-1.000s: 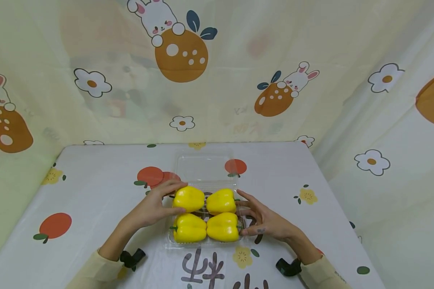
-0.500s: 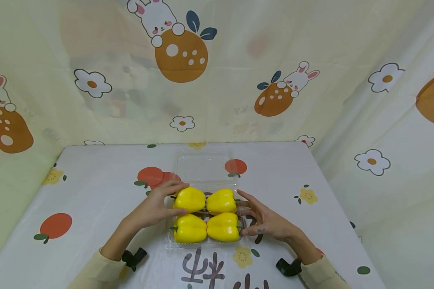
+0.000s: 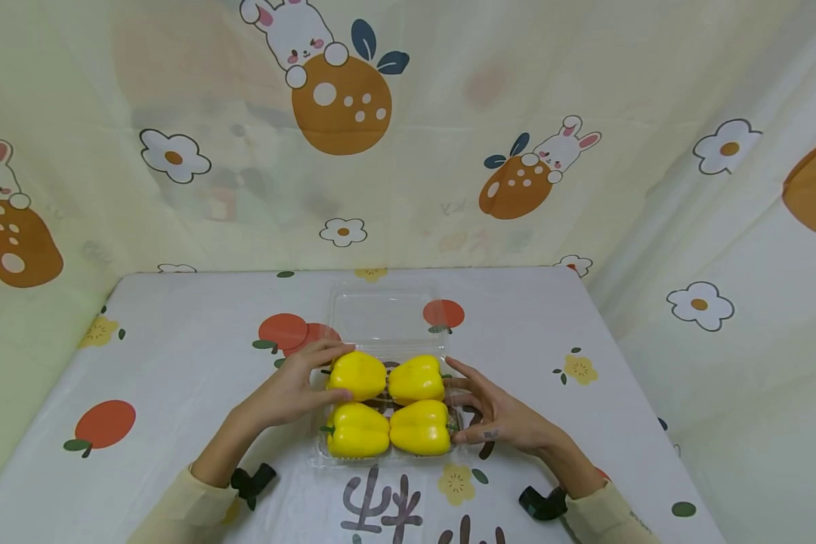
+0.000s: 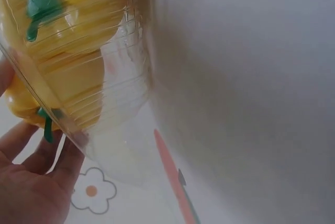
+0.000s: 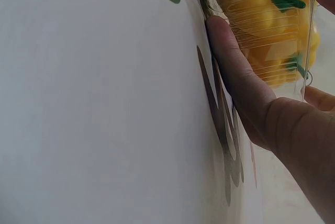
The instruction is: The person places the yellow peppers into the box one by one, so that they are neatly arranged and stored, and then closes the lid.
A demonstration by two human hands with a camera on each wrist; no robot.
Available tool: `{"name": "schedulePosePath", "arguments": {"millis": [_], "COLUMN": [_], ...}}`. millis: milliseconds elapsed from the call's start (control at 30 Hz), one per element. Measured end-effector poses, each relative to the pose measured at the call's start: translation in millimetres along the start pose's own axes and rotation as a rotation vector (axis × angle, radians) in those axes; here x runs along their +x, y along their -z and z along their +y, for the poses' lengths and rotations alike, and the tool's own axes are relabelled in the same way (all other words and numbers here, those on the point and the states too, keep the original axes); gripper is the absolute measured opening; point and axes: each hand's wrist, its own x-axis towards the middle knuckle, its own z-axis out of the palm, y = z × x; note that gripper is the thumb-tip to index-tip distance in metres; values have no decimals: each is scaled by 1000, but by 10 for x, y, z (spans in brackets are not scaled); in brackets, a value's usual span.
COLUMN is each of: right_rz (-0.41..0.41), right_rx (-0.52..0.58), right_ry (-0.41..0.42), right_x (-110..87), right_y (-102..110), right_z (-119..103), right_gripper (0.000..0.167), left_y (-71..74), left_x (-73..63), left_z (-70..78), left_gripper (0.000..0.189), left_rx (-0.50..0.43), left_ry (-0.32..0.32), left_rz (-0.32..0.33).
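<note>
Several yellow bell peppers lie in two rows inside a clear plastic clamshell box (image 3: 389, 461), its lid (image 3: 387, 316) folded open toward the back. My left hand (image 3: 282, 393) holds the back-left pepper (image 3: 357, 375), fingers behind it and thumb at its front. The front-left pepper (image 3: 358, 430) is just below that thumb. At the box's right side my right hand (image 3: 506, 417) holds the wall, index finger near the back corner and thumb toward the front. Beside it sit the back-right pepper (image 3: 415, 380) and front-right pepper (image 3: 419, 428). Green stems face outward in both wrist views.
A white cloth with printed fruit and flowers covers the table (image 3: 197, 363). Patterned curtains (image 3: 408, 189) hang behind and at the sides. Black camera mounts (image 3: 253, 485) sit at both wrists, close above the cloth.
My left hand and the back-left pepper have shifted slightly to the right. The right hand and the open lid hold their places.
</note>
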Motion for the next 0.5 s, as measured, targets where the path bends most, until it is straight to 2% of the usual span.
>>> {"name": "schedulePosePath", "arguments": {"millis": [500], "right_rz": [3], "right_rx": [-6], "right_ry": [-5], "right_x": [-4], "right_y": [-7], "right_z": [-32], "right_gripper": [112], "left_y": [-39], "left_x": [-9], "left_z": [-35], "left_gripper": [73], "left_rx": [41], "left_ry": [-12], "left_rz": [4]}}
